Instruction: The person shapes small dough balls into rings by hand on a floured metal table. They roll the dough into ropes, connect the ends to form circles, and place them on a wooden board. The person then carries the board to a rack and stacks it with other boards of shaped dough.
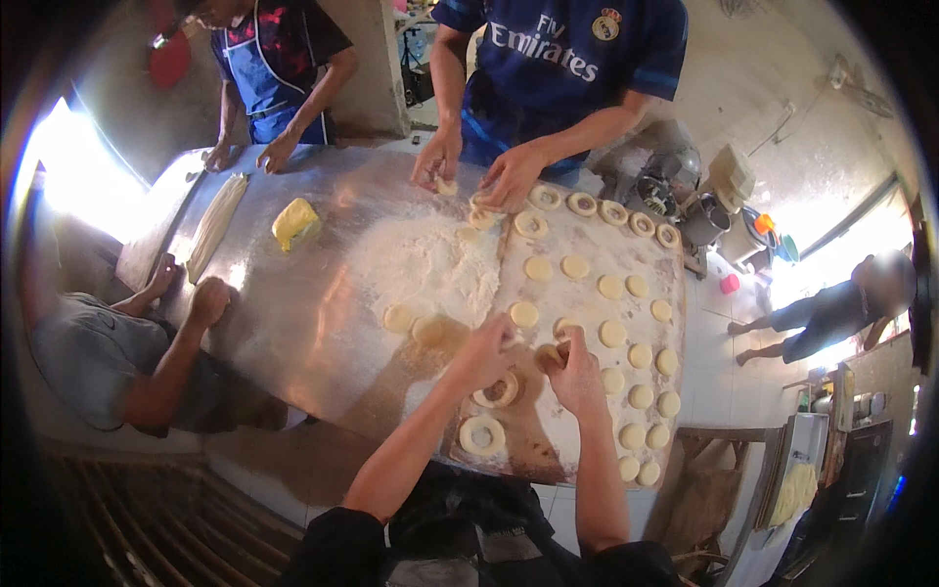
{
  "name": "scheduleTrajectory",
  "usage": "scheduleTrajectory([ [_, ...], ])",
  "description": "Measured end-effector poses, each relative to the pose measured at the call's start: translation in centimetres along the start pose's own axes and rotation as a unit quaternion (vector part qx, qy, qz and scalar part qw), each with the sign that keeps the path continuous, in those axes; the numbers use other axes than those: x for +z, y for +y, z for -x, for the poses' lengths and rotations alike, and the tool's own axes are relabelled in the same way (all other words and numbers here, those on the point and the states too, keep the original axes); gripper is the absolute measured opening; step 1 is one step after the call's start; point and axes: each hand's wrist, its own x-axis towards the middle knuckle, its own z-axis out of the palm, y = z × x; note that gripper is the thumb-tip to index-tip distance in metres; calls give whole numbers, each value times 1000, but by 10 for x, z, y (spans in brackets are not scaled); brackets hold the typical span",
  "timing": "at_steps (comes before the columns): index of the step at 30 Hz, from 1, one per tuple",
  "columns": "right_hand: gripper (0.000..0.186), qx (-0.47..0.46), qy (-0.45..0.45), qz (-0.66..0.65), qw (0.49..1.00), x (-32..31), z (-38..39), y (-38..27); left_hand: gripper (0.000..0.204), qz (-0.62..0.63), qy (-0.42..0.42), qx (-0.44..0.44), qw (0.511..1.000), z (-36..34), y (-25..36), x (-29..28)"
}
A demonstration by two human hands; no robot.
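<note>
Over the near edge of a floured board (528,440), my right hand (579,377) pinches a small dough round (550,358) between thumb and fingers. Close beside it on the left, my left hand (484,354) has its fingers curled together; what they hold, if anything, is hidden. Below my left hand lie a dough ring (496,389) and another dough ring (482,435). Flat dough rounds (612,334) fill the right part of the board in loose rows. Two more dough pieces (399,317) rest in the flour to the left.
A flour pile (425,259) covers the middle of the metal table (284,323). Across it, a co-worker's hands (509,176) handle dough beside a row of rings (613,212). Further left are a yellow block (295,223), a long dough strip (216,225) and other workers' hands (207,301).
</note>
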Motion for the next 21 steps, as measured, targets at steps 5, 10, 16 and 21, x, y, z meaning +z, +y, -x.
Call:
scheduleTrajectory([
  [5,25,-77,-66,-54,993,65,-70,-37,27,-40,125,-81,988,-16,-55,-86],
  [10,21,-126,13,223,967,131,-121,-52,33,-320,242,54,914,-28,-105,-117],
  [16,17,4,-89,-78,993,116,-93,-93,27,59,64,-69,994,0,-72,-121],
  [21,29,11,-95,-279,956,112,-67,-106,23,262,32,-82,961,14,-51,-145],
])
